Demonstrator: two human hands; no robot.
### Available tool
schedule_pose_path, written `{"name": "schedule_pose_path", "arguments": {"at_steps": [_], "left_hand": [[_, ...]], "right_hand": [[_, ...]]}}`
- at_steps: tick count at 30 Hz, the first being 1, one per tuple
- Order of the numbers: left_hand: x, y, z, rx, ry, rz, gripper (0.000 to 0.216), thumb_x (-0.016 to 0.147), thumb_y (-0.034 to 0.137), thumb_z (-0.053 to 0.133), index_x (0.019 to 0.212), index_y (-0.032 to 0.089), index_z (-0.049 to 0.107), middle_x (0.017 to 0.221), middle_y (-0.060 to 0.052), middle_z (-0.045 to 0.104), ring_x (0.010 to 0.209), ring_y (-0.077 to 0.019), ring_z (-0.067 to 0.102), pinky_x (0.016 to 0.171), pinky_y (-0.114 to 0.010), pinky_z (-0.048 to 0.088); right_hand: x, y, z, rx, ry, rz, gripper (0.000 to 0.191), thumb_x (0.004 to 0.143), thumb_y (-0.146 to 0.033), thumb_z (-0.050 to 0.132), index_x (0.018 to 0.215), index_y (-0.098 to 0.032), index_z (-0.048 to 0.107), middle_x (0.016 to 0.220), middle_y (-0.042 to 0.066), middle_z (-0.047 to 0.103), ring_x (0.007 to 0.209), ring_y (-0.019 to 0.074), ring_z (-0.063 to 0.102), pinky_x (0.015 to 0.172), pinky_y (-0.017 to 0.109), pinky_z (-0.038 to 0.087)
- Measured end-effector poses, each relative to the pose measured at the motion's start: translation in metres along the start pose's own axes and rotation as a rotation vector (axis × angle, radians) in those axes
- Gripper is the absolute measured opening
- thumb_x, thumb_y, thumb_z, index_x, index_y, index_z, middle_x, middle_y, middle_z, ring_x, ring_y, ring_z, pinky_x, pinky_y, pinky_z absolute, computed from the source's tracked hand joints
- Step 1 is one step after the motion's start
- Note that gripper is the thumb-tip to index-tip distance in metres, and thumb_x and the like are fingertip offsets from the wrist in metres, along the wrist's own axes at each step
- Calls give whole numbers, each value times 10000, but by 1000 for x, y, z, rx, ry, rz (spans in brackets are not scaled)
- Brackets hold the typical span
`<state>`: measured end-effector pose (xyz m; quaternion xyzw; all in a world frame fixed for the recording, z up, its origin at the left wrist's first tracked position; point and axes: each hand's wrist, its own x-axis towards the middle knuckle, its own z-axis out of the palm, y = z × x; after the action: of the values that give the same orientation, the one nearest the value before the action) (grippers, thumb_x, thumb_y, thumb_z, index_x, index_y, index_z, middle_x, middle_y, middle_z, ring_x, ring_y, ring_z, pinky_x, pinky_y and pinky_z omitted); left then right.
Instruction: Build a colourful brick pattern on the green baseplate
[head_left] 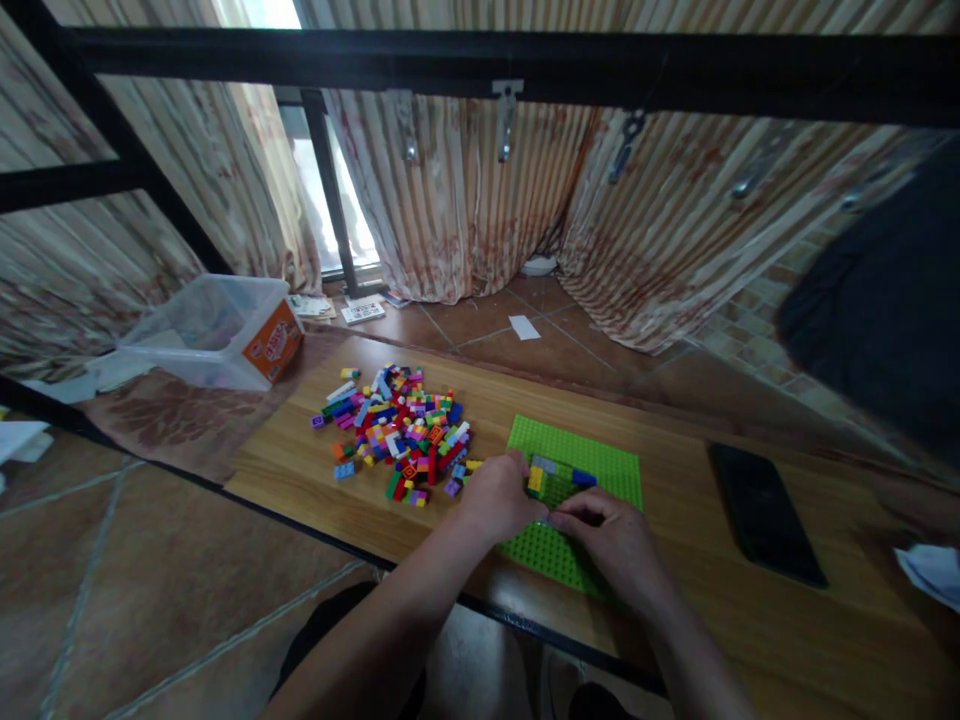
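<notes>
A bright green studded baseplate [555, 565] lies on the wooden table with both my hands over it. My left hand [495, 500] is closed, its fingertips low over the plate's middle. My right hand [611, 530] pinches right beside it, the two sets of fingertips nearly meeting. A small pale bit shows between them, mostly hidden by the fingers. Just beyond stand a yellow brick [536, 478], a grey-blue brick [547, 465] and a dark blue brick [583, 478] on the plate. To the left spreads a heap of mixed toy bricks [405, 425].
A black phone [765, 515] lies on the table [675, 560] to the right. On the floor at the left stands a clear plastic bin [210, 330] with an orange label. A black metal bar [450, 65] with hanging clips crosses above, before striped curtains [465, 200].
</notes>
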<state>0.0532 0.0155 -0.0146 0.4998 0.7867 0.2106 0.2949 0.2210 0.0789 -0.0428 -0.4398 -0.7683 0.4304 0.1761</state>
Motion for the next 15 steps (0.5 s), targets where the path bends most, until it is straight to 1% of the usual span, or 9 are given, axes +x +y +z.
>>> {"name": "schedule_pose_path", "arguments": {"at_steps": [4,8,12,15], "left_hand": [[4,0,0,34,-17,-7,510,576,379,792,1024,182,649,895,-64,713,879,-262,674,740,-333,523],[1,3,-3,41,-19,-10,496,594,379,769,1035,181,653,935,-78,714,912,-273,676,777,-344,532],[-1,4,-3,41,-25,1,520,591,394,760,1055,182,653,926,-85,716,903,-277,675,759,-343,530],[1,0,-6,-15,-49,26,490,613,388,757,1043,169,669,850,-70,712,822,-247,669,687,-311,508]], "right_hand": [[3,0,-2,-22,-26,25,214,704,-435,686,659,-228,718,741,31,667,755,213,608,734,349,423],[3,2,-3,-39,-35,27,251,714,-471,673,679,-229,730,765,38,684,768,222,621,738,354,432],[0,1,-5,-44,-31,34,268,699,-498,685,693,-236,741,789,42,710,786,235,643,725,350,450],[-2,-4,-6,-51,-8,41,275,679,-513,697,689,-243,747,795,42,726,792,246,657,719,350,464]]}}
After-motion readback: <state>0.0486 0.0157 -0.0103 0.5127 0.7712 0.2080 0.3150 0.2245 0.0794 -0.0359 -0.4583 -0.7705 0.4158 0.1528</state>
